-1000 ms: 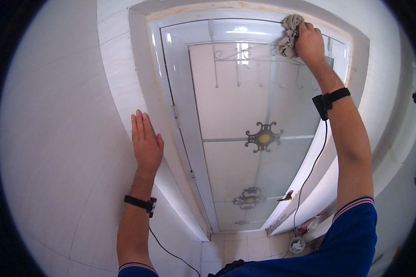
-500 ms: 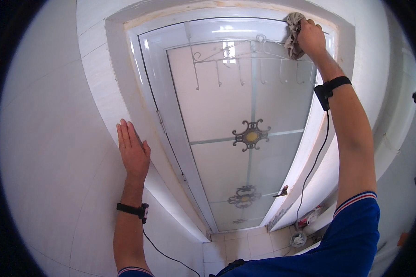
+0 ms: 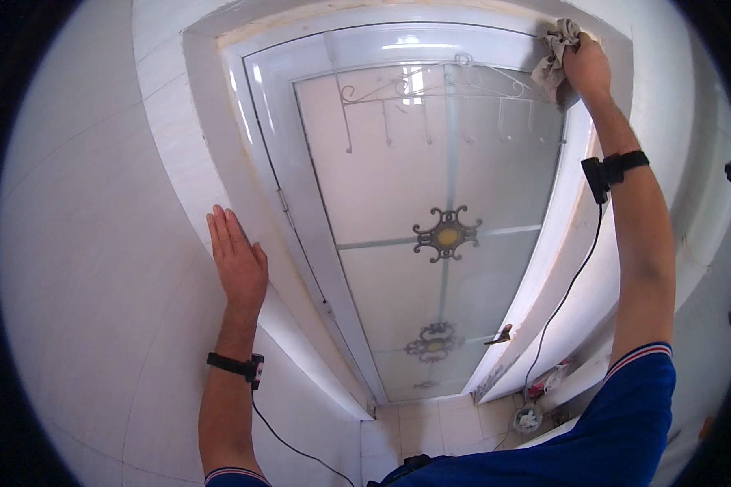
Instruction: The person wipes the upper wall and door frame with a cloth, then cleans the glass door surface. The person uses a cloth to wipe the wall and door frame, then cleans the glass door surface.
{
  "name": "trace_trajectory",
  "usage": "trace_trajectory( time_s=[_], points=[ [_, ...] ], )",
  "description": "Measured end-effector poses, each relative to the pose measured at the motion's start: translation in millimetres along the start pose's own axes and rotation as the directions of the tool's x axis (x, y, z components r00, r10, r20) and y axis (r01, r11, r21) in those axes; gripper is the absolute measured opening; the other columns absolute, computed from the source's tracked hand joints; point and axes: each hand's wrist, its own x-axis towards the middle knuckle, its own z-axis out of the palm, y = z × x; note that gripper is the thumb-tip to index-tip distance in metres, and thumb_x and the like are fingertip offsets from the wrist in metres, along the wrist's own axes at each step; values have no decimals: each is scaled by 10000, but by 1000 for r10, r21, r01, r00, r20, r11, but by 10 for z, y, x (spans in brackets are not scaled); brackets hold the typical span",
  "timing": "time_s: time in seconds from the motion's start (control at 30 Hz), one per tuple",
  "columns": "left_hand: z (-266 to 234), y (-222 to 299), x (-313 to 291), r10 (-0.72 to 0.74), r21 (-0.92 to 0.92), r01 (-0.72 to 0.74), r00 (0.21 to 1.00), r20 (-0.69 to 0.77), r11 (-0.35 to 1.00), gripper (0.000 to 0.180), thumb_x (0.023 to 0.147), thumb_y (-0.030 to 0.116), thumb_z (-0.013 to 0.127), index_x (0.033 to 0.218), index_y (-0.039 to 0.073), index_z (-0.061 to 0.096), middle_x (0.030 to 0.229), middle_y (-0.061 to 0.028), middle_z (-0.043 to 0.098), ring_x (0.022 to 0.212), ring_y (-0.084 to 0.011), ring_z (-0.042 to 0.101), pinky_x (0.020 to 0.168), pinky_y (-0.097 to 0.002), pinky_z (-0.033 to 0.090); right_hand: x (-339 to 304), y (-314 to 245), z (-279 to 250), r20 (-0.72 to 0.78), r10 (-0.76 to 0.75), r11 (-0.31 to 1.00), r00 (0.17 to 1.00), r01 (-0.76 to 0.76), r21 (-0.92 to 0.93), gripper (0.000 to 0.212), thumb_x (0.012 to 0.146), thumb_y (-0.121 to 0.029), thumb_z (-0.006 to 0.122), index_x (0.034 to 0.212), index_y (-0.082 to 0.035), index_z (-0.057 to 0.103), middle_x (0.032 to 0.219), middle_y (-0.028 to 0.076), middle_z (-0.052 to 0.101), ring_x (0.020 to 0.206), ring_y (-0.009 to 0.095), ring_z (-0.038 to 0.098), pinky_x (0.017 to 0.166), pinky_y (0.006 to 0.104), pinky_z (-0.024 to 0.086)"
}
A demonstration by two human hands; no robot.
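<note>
My right hand [image 3: 590,69] is closed on a crumpled grey-beige cloth [image 3: 554,61], held up at the top right corner of a white door frame [image 3: 398,45]. Below and left of it, a white metal hook rack [image 3: 455,97] hangs across the upper part of the door. Frosted glass panels [image 3: 382,178] with dark scroll ornaments [image 3: 447,234] fill the door. Far to the left, my left hand [image 3: 241,264] lies flat with fingers stretched out against the pale tiled edge of the wall beside the doorway. Nothing is in it.
The door handle [image 3: 499,335] juts out low on the right side. On the tiled floor [image 3: 418,430] stands a small bin with a bag [image 3: 527,419]. Pale walls [image 3: 81,243] flank the doorway. Black cables [image 3: 556,312] run down from both wrist straps.
My right hand has moved right with the cloth, from the top of the door to the frame's corner. The left hand stays nearly in place on the wall.
</note>
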Motion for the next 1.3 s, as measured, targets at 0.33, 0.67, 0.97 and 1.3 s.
trace_trajectory(
  time_s=[0.33,0.67,0.97,1.3],
  points=[
    [-4,63,19,-43,25,42,998,38,999,848,916,-37,665,1645,-117,238,1748,-300,198,1637,-473,170,1332,-517,230,86,-476,317,62,-414,897,908,418,-145,314,954,-230,621,1173,-29,719,1171,252,736,1063,466,721,957,554,580],
    [-51,67,18,-27,19,26,999,44,999,880,901,-52,687,1648,-112,227,1752,-302,180,1633,-482,177,1331,-509,242,509,-25,333,165,-111,974,980,140,-176,368,961,-287,615,1127,8,759,1139,304,755,1115,465,723,970,531,582],
    [-26,102,15,-27,1,27,999,20,1000,889,887,-88,658,1655,-109,211,1758,-303,161,1635,-488,165,1329,-520,248,552,19,479,65,42,999,997,-42,9,309,916,-191,607,975,60,778,997,329,755,969,486,748,894,538,603],
    [-61,88,3,-33,2,33,998,57,999,896,896,-79,664,1659,-106,194,1763,-296,144,1640,-483,146,1332,-512,240,333,711,444,185,269,752,945,-326,572,590,990,-434,578,1260,72,716,1232,312,738,1102,452,733,956,522,556]
  ],
)
